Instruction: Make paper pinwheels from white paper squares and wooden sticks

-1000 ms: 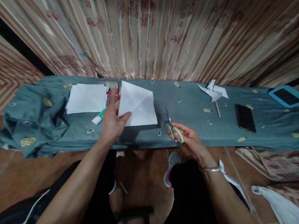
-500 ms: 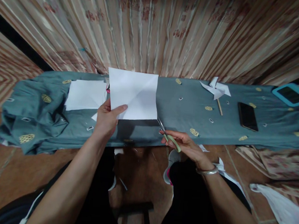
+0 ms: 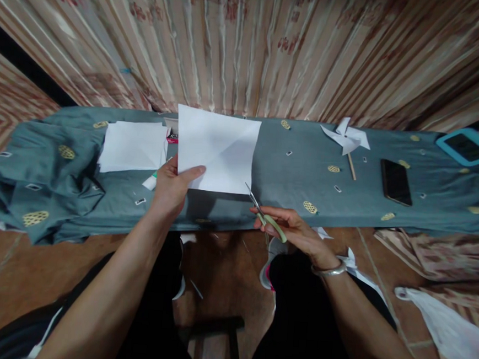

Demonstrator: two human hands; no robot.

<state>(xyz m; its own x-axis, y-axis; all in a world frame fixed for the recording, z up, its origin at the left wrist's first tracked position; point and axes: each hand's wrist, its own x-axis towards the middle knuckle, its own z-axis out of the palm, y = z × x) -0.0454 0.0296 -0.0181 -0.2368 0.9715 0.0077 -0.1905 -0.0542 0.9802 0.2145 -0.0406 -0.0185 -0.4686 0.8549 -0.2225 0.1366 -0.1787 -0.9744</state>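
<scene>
My left hand (image 3: 175, 184) pinches a white sheet of paper (image 3: 219, 147) at its lower left, thumb on top, and holds it up over the cloth. Faint crease lines run across the sheet. In my right hand (image 3: 288, 225) is a pair of scissors (image 3: 265, 214) with light green handles. The blades point up and left, and their tips overlap the sheet's lower right corner. Whether they touch the paper I cannot tell. Left of the sheet lies a stack of white paper (image 3: 132, 144), with a small red box (image 3: 172, 136) partly hidden beside it.
A grey-green patterned cloth (image 3: 289, 178) covers the long surface. On its right side lie a paper pinwheel (image 3: 346, 137) on a stick, a dark phone (image 3: 396, 182) and a blue-framed tablet (image 3: 469, 147). A white tube (image 3: 150, 181) is near my left wrist. A striped curtain (image 3: 233, 46) hangs behind.
The scissors have shifted slightly left, so their tips now overlap the sheet's lower right corner. The view has moved a little, and more of the red box and the white tube shows.
</scene>
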